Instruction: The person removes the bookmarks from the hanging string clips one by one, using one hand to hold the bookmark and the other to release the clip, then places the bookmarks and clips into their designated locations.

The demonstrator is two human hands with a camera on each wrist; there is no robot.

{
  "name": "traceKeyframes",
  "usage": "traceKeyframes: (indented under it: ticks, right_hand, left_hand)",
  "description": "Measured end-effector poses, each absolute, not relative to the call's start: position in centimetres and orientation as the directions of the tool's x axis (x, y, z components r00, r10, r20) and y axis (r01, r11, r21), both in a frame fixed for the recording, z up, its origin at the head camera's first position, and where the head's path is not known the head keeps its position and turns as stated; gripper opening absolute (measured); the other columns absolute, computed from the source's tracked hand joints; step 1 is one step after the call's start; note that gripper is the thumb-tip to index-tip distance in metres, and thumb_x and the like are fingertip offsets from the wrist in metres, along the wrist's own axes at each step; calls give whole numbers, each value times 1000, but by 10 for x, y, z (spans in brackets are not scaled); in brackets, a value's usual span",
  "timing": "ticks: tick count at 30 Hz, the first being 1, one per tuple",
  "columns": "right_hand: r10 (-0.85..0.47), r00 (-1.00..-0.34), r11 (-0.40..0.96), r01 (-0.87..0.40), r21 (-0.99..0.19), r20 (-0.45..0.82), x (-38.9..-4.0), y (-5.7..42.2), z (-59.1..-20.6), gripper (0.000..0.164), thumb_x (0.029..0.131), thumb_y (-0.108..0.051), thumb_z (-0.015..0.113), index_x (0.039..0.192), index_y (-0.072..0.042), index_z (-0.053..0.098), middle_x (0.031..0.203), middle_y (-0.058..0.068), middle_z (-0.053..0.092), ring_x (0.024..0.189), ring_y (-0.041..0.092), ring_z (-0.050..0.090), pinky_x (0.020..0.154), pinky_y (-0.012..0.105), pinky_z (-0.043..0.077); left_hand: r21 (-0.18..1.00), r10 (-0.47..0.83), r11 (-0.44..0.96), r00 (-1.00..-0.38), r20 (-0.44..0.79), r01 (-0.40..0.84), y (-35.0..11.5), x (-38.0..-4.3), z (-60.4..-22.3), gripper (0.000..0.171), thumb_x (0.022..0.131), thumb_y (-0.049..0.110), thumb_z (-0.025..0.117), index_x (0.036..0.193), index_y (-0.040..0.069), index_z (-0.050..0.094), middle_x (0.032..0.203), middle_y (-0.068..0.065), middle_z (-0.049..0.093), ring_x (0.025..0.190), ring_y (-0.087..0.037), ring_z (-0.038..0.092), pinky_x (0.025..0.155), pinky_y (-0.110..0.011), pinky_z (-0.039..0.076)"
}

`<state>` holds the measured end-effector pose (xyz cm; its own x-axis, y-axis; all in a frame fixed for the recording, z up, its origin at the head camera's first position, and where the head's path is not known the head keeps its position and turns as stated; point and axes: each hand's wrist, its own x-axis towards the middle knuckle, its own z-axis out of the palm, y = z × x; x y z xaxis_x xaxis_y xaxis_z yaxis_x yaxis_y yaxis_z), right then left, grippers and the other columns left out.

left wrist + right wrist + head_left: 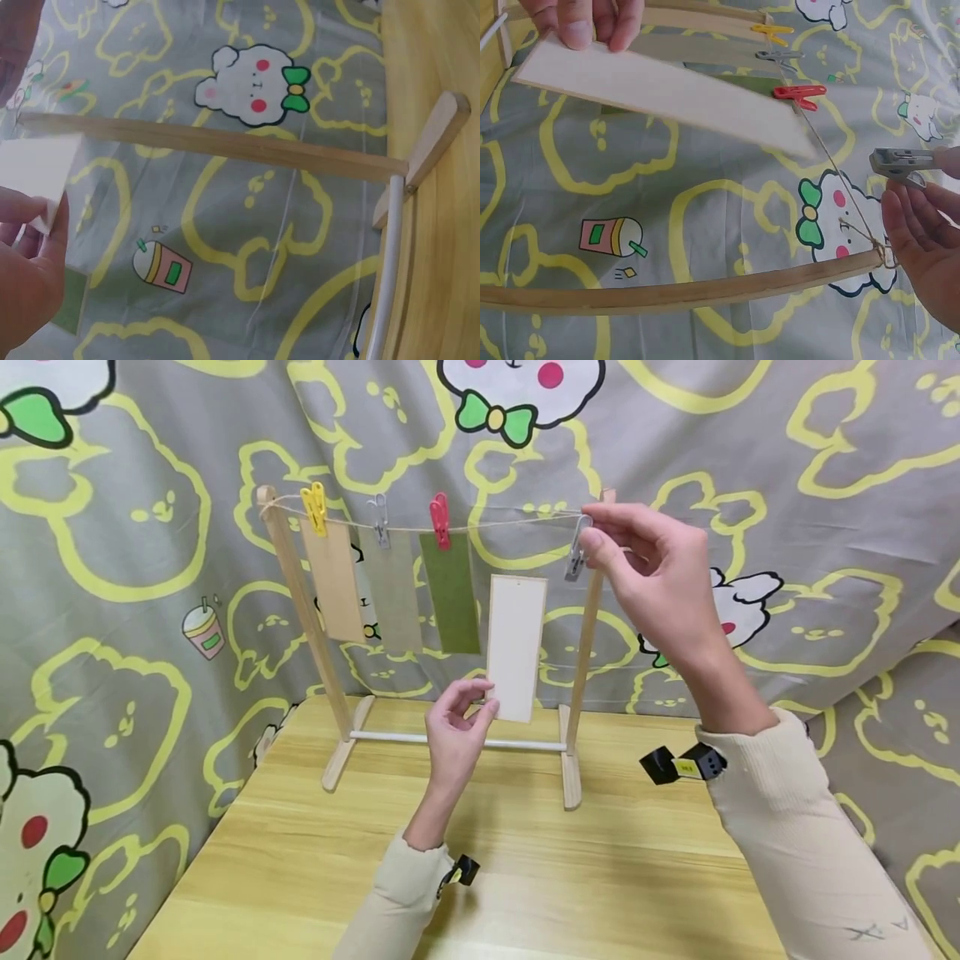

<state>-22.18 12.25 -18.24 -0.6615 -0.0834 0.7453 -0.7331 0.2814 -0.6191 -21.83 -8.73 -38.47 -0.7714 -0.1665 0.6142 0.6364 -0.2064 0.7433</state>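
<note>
My left hand (pixel 459 731) pinches a white card (pixel 516 647) by its lower left edge and holds it upright beneath the string. Up by the right post, my right hand (pixel 656 572) grips a grey clothespin (pixel 576 550) between thumb and fingers. In the right wrist view the clothespin (pixel 901 159) stands apart from the card (pixel 660 97). From the string (pixel 510 521) hang a tan card (pixel 335 585) under a yellow clothespin (pixel 315 510), a grey-green card (pixel 396 593) under a grey clothespin (pixel 382 521), and a green card (pixel 452 597) under a red clothespin (pixel 439 521).
The string is tied between two wooden posts, the left post (pixel 307 610) and the right post (pixel 587 652). A white rod (pixel 393 738) joins their feet on the wooden table (pixel 570 868). A patterned grey cloth (pixel 247 418) hangs behind the rack.
</note>
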Motion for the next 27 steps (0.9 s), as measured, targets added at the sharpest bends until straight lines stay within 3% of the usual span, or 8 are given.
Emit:
traceKeyframes:
  ticks: [8, 19, 27]
  right_hand:
    - [-86, -674, 231, -730, -644, 733, -207, 129, -201, 31, 95, -8, 71, 125, -1, 72, 109, 7, 72, 97, 17, 69, 92, 22, 56]
    - [-107, -625, 35, -780, -625, 773, -196, 136, -237, 33, 91, 10, 68, 124, 10, 68, 113, 16, 72, 100, 20, 69, 92, 23, 56]
    - [-71, -623, 56, -782, -620, 779, -183, 144, -258, 35, 89, 13, 68, 125, 8, 68, 111, 17, 70, 102, 22, 68, 90, 24, 57]
  left_hand:
    - [758, -135, -193, -782, 608, 623, -88, -208, -390, 23, 85, -20, 68, 107, -15, 66, 107, -28, 66, 94, -17, 67, 77, -26, 62]
    - [767, -95, -181, -787, 609, 615, -92, -204, -398, 23, 84, -20, 70, 106, -13, 67, 105, -29, 66, 94, -15, 67, 77, -26, 62]
    - [750, -58, -187, -769, 637, 635, -96, -204, -401, 23, 86, -19, 69, 108, -14, 66, 107, -27, 64, 96, -17, 67, 77, -25, 61]
